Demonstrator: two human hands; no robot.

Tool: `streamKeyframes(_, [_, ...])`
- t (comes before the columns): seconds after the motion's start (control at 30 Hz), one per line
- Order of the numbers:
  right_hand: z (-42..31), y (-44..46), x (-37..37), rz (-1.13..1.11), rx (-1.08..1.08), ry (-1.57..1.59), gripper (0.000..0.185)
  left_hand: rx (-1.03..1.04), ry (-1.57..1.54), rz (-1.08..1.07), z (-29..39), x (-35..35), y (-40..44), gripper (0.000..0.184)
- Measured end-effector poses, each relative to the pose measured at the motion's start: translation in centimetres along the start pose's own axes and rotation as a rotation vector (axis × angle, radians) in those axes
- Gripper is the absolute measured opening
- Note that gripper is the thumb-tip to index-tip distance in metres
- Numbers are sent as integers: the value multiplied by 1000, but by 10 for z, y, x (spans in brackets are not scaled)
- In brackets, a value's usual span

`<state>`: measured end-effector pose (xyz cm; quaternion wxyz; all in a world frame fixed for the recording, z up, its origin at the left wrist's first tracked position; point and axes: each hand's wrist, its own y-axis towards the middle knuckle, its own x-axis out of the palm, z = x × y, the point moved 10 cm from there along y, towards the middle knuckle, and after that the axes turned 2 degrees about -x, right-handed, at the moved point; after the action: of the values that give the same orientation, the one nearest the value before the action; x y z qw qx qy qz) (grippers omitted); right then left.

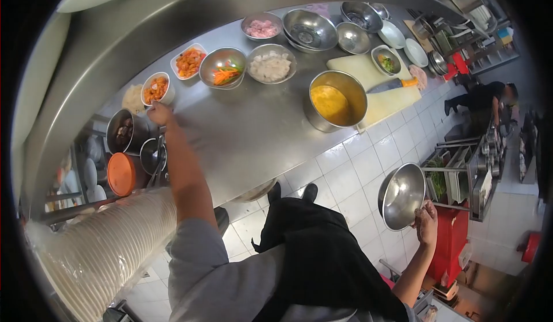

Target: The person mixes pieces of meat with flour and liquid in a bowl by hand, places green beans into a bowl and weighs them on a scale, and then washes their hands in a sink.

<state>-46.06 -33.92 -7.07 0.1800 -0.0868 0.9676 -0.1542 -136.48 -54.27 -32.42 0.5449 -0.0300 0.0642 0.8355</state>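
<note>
My left hand [160,113] reaches across to the far left of the counter. Its fingers are closed on the near side of a white bowl [163,95] of orange-red food. Out over the floor on the right, my right hand [425,223] grips the rim of a steel mixing bowl [397,198], tilted so that its bare inside shows. Beside the white bowl are a white dish [188,63] of similar food and a steel bowl [222,68] with orange and green strips. A deep steel pot [337,106] of yellow liquid stands near the counter's front edge.
Steel bowls of pale pieces [271,65] and pink meat [262,27] line the back. A knife [391,85] lies on a cutting board [360,68]. Stacked containers in plastic [109,247] stand at lower left. Another person [487,98] bends over at far right.
</note>
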Motion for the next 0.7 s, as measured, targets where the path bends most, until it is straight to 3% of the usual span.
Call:
streamKeyframes(0.13, [-6, -2, 2, 12, -9, -1, 8, 54, 66, -87, 4, 5, 8, 44])
streamKeyframes(0.47, [1, 4, -8, -4, -40, 20, 11, 175, 118, -55, 11, -2, 2, 46])
streamKeyframes(0.53, [-2, 3, -5, -4, -40, 31, 11, 320, 282, -32, 40, -9, -16, 48])
streamKeyframes(0.7, [-1, 4, -3, 3, -39, 37, 9, 291, 221, -10, 33, -11, -14, 50])
